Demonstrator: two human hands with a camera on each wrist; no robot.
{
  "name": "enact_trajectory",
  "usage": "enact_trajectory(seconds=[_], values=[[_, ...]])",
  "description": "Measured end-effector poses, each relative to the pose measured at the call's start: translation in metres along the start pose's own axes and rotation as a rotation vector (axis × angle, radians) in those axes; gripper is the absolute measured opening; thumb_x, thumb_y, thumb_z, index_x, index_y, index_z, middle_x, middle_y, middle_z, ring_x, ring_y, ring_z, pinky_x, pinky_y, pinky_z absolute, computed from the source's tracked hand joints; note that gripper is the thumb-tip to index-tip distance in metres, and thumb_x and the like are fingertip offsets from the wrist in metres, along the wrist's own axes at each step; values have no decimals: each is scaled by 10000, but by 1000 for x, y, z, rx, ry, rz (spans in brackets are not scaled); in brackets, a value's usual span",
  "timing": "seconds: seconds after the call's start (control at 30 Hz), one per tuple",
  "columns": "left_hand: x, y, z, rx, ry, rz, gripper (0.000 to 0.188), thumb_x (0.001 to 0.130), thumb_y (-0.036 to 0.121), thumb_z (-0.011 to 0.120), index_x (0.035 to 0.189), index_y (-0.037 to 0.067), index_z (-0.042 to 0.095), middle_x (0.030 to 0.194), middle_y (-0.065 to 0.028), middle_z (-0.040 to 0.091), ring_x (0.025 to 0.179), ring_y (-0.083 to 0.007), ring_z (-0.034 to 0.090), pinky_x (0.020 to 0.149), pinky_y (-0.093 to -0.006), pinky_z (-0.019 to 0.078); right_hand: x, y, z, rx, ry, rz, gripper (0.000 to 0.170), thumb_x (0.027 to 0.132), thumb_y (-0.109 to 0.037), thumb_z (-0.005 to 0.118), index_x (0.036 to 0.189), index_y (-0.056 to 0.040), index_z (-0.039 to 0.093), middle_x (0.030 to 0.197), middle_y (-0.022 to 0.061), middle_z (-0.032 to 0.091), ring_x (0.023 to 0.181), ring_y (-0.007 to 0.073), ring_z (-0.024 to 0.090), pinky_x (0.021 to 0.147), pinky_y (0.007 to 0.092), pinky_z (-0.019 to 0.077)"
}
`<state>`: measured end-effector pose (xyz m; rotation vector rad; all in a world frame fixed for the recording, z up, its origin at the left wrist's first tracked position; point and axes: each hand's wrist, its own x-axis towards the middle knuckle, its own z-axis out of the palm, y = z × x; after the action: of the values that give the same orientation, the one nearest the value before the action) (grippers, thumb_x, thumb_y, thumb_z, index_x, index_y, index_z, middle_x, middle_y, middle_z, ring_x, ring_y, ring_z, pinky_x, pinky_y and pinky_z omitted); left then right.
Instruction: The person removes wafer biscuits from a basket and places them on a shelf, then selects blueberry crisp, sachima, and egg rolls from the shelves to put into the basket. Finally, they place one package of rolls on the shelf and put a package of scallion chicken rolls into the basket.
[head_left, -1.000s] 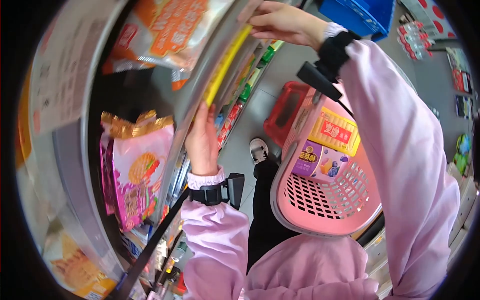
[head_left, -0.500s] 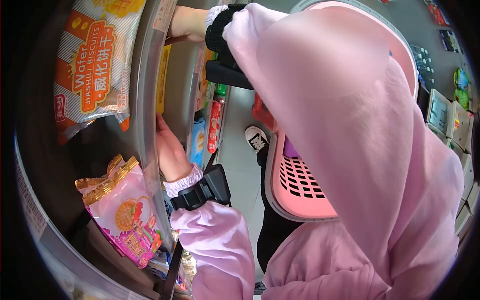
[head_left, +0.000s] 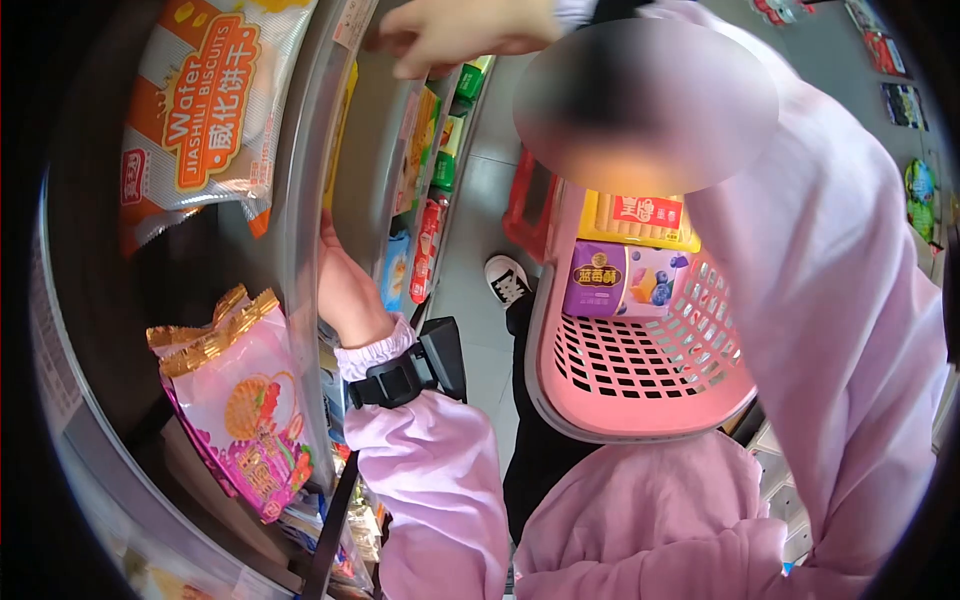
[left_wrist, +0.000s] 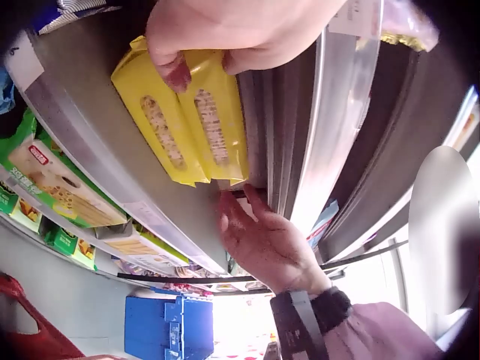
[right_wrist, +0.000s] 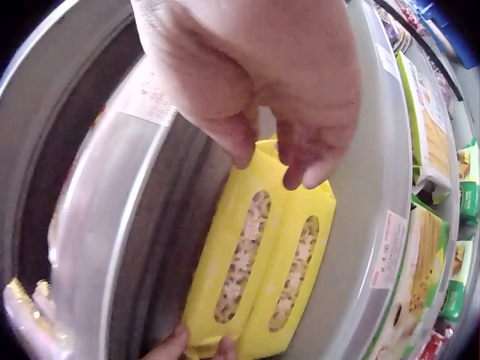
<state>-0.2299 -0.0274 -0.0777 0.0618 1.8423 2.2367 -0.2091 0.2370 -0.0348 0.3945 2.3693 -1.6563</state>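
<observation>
A yellow packet (left_wrist: 184, 120) with two long clear windows lies on a lower shelf; light-coloured pieces show through them. My left hand (left_wrist: 244, 34) grips its near end between thumb and fingers in the left wrist view. In the head view, the shelf lip partly covers my left hand (head_left: 350, 285), and only a yellow strip of the packet (head_left: 342, 135) shows. My right hand (right_wrist: 262, 82) hovers at the packet's far end, with thumb and fingers loosely spread. From above, my right hand (head_left: 470, 35) is just outside the shelf edge.
Wafer biscuits (head_left: 205, 110) and a pink biscuit bag (head_left: 240, 405) lie on the upper shelf. Green biscuit packs (right_wrist: 416, 274) fill the tier below. A pink basket (head_left: 650, 410) at my front holds a purple box (head_left: 620, 280) and a yellow pack (head_left: 640, 215). A blue crate (left_wrist: 169, 326) stands beyond.
The right arm swung left toward the shelf, covering the basket, then drew back a little right, uncovering it. The left hand stays at the shelf by the yellow packet. The head view shifted.
</observation>
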Motion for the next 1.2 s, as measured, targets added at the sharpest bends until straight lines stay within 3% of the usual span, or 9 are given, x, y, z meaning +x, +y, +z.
enact_trajectory(seconds=[0.07, 0.13, 0.2, 0.27, 0.37, 0.57, 0.7, 1.03, 1.2], values=[[-22, 12, 21, 136, 54, 11, 425, 850, 98, 571, 1229, 26, 392, 1218, -128, 431, 1038, -233, 483, 913, -355, 418, -50, -15, -39, -325, -298, -110, 290, 811, -86, 528, 1091, -12, 540, 987, 90, 591, 886, 187, 560, 759, 287, 459], [-48, 31, 45, 181, 97, 42, 414, 856, 67, 544, 1227, -11, 380, 1205, -146, 439, 1033, -234, 493, 919, -357, 413, -102, -27, -60, -248, -290, -86, 377, 793, -151, 561, 1129, 14, 514, 1000, 126, 596, 915, 212, 555, 810, 293, 439], [-79, 39, 53, 239, 119, 70, 405, 861, 44, 516, 1227, -40, 364, 1199, -158, 443, 1037, -237, 497, 922, -357, 410, -143, -22, -66, -3, -288, 67, 283, 848, -115, 570, 1119, -36, 547, 893, 15, 579, 806, 60, 538, 695, 216, 461], [-108, 46, 50, 311, 114, 99, 398, 867, 30, 485, 1228, -63, 346, 1200, -167, 443, 1051, -240, 496, 921, -356, 409, -175, -11, -71, -13, -311, 151, 252, 822, -92, 593, 1057, -4, 564, 848, 18, 582, 806, 66, 534, 699, 220, 460], [-140, 74, 55, 424, -81, 173, 336, 870, 6, 457, 1198, -39, 399, 1181, -157, 474, 1030, -240, 511, 869, -323, 434, -209, 40, -63, -62, -262, 262, 291, 783, -85, 629, 1049, 10, 559, 884, 40, 590, 825, 97, 548, 724, 239, 465], [-178, 89, 100, 539, -788, -177, 335, 850, 74, 504, 1169, -16, 457, 1140, -164, 513, 1054, -233, 512, 882, -331, 415, -211, 168, -12, -353, -166, 433, 739, 616, -277, 759, 1210, 23, 437, 1146, 188, 520, 1075, 272, 501, 909, 336, 397], [-190, 70, 115, 862, -1188, 24, 447, 834, 186, 540, 1223, 2, 421, 1150, -200, 495, 1060, -354, 480, 907, -364, 386, -200, 193, 3, -335, -381, 582, 795, 539, -273, 801, 1189, 28, 454, 1125, 187, 550, 1046, 284, 532, 887, 337, 416], [-209, 55, 112, 900, -1097, -110, 445, 833, 196, 545, 1220, 9, 431, 1135, -197, 511, 1059, -327, 498, 887, -351, 398, -204, 209, 0, -427, -381, 462, 525, 537, -253, 783, 980, -16, 632, 890, 135, 650, 825, 261, 621, 724, 370, 472], [-210, 50, 111, 870, -1049, -123, 448, 829, 209, 556, 1213, 9, 442, 1090, -185, 539, 992, -291, 535, 838, -337, 425, -207, 184, -11, -324, -563, 582, 551, 588, -283, 758, 1021, 13, 591, 969, 142, 624, 940, 248, 576, 833, 334, 425]])
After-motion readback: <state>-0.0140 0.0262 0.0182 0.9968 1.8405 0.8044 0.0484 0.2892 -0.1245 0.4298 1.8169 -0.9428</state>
